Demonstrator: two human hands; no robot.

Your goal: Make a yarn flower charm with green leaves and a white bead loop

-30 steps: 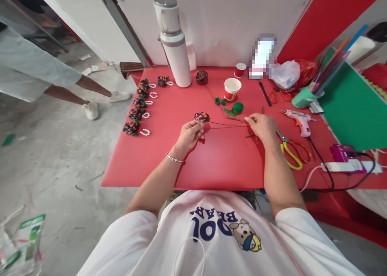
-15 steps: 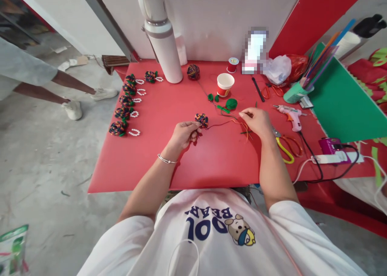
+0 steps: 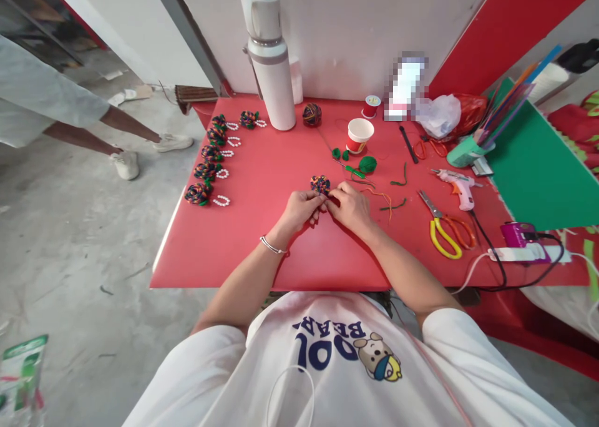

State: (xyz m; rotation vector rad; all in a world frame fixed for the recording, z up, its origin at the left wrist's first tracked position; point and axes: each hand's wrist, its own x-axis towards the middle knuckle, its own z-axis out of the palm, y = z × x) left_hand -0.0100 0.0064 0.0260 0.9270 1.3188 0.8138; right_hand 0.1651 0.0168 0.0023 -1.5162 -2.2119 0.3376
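A small multicoloured yarn flower point(image 3: 320, 184) in navy, orange and red is held just above the table. My left hand point(image 3: 302, 210) pinches its lower edge between thumb and fingers. Against its lower right side, my right hand point(image 3: 350, 206) is closed too, fingertips meeting those of the left; the exact grip is hidden. To the right of the hands lie a green-handled crochet hook point(image 3: 354, 171), loose orange yarn point(image 3: 381, 197), green yarn scraps point(image 3: 394, 207) and a small green yarn ball point(image 3: 367, 164).
Several finished yarn flowers point(image 3: 198, 193) with white bead loops point(image 3: 221, 201) line the left edge. Behind stand a white flask point(image 3: 274, 83), a multicoloured yarn ball point(image 3: 311, 114) and a paper cup point(image 3: 360, 133). Scissors point(image 3: 442, 227) and a pink glue gun point(image 3: 458, 186) lie right. Another person's legs point(image 3: 88, 133) show left.
My right hand has moved left from over the loose yarn to the flower, meeting my left hand. My left hand keeps hold of the flower. The view has shifted slightly.
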